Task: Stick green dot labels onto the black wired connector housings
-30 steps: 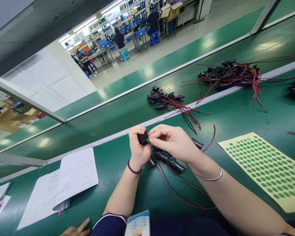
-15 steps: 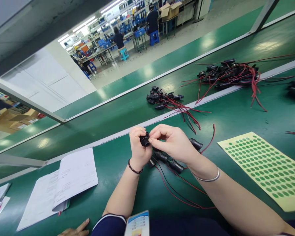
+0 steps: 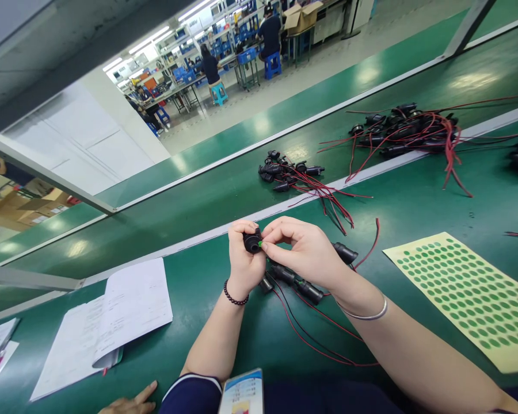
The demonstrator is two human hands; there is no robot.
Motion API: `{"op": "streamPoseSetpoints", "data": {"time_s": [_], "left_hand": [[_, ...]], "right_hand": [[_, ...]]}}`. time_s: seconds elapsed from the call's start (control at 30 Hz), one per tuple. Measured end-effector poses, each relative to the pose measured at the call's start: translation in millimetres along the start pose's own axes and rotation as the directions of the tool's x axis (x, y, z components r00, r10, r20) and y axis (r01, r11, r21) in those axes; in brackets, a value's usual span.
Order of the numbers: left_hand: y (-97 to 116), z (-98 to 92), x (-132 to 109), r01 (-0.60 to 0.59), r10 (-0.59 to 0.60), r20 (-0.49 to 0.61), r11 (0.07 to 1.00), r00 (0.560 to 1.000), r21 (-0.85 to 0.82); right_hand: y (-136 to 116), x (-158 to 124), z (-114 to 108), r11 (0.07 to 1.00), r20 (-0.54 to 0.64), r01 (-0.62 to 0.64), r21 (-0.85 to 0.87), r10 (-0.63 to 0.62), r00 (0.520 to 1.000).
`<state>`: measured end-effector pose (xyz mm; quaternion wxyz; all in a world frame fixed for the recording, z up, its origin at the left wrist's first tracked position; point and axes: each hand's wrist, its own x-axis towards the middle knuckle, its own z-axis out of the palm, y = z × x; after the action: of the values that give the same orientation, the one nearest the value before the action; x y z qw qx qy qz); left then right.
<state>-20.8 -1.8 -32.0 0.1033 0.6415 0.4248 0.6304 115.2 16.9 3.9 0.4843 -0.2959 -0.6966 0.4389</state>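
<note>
My left hand [image 3: 245, 261] is closed around a black cylindrical plastic part [image 3: 252, 242], its round end turned toward me. Thumb and forefinger of my right hand [image 3: 300, 244] pinch a small green dot sticker [image 3: 260, 244] at the edge of that part. Under my hands lie several similar black cylindrical parts [image 3: 308, 291] with red and black wires [image 3: 315, 345]. Right of my forearm is a pale yellow sheet [image 3: 461, 299] bearing rows of green dot stickers, with some gaps along its top edge.
Farther back sit a small pile of black wired parts [image 3: 280, 172] and a larger tangle [image 3: 406, 132]. Papers [image 3: 133, 305] lie at the left. Another person's hand [image 3: 133, 402] rests at the bottom edge. A slanted metal frame post [image 3: 52, 181] stands at the left.
The black part has turned slightly in my left hand, so its round end shows more. A green dot is now visible at my right fingertips.
</note>
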Motion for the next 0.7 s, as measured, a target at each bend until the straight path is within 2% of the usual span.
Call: {"op": "streamPoseSetpoints", "data": {"time_s": [0.27, 0.4, 0.5, 0.7], "left_hand": [[-3.0, 0.9, -2.0, -0.049, 0.052, -0.033, 0.996, 0.998, 0.075], [-0.2, 2.9, -2.6, 0.035, -0.034, -0.094, 0.999, 0.995, 0.007], [2.5, 3.2, -2.5, 0.105, -0.111, -0.079, 0.992, 0.991, -0.069], [0.8, 3.3, -3.1, 0.083, -0.086, -0.055, 0.995, 0.995, -0.053]], "right_hand": [[1.6, -0.1, 5.5, 1.0, -0.039, -0.019, 0.025, 0.02, 0.999], [2.2, -0.6, 7.1, 0.999, -0.042, -0.011, 0.046, 0.013, 0.999], [1.7, -0.9, 6.5, 0.997, -0.013, -0.016, 0.078, 0.017, 1.0], [1.2, 0.1, 4.7, 0.998, -0.018, -0.034, 0.054, 0.035, 0.999]]}}
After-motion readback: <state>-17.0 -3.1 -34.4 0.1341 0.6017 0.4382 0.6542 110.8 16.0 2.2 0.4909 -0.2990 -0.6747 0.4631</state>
